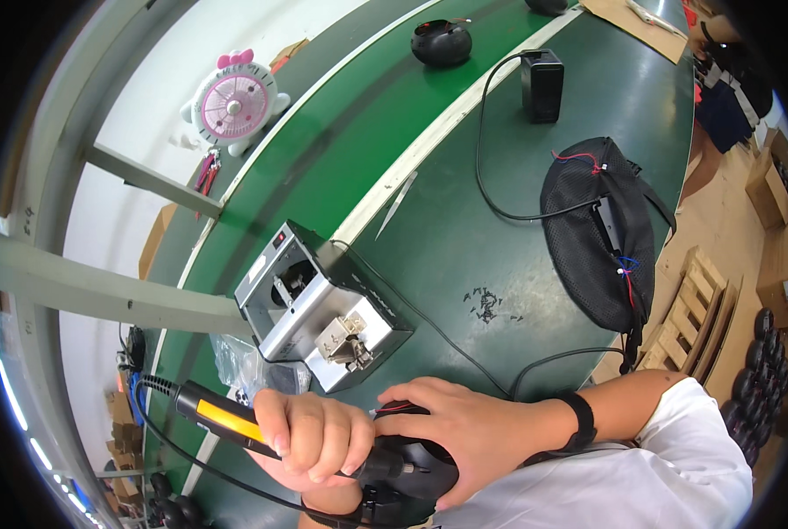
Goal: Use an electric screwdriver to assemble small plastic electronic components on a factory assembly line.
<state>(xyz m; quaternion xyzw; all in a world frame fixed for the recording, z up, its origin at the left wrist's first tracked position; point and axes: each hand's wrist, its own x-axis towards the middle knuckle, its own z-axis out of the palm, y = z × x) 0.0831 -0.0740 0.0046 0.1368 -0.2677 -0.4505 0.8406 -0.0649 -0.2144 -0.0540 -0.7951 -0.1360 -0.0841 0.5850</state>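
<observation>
My left hand [314, 441] is wrapped round a black electric screwdriver [226, 421] with a yellow label. A cord leaves its back end, and its bit points right, at a glossy black rounded housing [433, 472]. Whether the bit touches the housing I cannot tell. My right hand [478, 432] lies over that housing, fingers curved round its edge and holding it. A bit of red wire shows by the fingertips. The housing's lower part is hidden by my hands and sleeve. Just beyond my hands stands a grey screw feeder [323, 309] with a red switch.
Loose dark screws [486, 304] lie on the green table. To the right sits a black mesh-covered oval unit [597, 234] with coloured wires, cabled to a black box [542, 85]. A black round shell [440, 44] rests on the green belt. A clear plastic bag [257, 366] and pink fan [233, 104] stand left.
</observation>
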